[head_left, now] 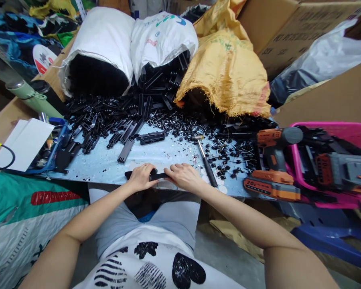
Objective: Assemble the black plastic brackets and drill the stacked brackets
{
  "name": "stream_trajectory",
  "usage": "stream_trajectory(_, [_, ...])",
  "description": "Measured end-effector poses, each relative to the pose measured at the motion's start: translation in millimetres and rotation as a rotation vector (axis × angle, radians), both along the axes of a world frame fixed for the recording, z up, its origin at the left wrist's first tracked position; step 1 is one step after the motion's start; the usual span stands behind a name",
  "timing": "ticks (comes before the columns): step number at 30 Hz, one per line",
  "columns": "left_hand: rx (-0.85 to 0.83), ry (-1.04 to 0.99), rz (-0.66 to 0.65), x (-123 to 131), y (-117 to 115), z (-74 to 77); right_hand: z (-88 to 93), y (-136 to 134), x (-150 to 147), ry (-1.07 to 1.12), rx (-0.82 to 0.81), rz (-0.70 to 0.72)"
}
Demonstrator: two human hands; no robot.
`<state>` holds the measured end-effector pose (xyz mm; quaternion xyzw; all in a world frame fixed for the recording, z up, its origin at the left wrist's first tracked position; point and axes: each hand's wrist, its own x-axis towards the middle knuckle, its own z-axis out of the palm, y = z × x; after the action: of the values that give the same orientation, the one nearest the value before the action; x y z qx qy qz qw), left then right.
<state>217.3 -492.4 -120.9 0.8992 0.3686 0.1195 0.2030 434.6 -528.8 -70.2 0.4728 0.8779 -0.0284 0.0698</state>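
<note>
A long black plastic part [157, 175] lies at the near edge of the table, with both my hands on it. My left hand [142, 176] is closed round its left half, and a dark end sticks out to the left. At its right end, the fingers of my right hand [183, 175] are closed on it; my fingers hide what lies under them. Just beyond sits a black assembled part [152, 137], and a flat black strip [126, 151] lies to its left. A hammer [207, 160] with a black grip rests right of my right hand.
White sacks [104, 36] and a yellow sack [225, 72] spill black parts [99, 116] along the back. Several small black screws [228, 152] lie scattered at right. A cordless drill [272, 164] stands beside a pink basket [333, 127]. A blue tray [55, 150] is at left.
</note>
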Motion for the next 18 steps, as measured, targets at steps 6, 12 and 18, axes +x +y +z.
stream_trajectory(6, [0.016,0.008,0.082,55,81,9.7,-45.2,-1,35,0.174,0.043,-0.045])
stream_trajectory(12, [-0.023,0.163,0.454,94,200,10.7,-58.4,-34,46,0.32,-0.003,-0.123])
stream_trajectory(18, [-0.046,0.129,0.487,102,219,7.2,-52.3,10,61,0.406,0.099,-0.298])
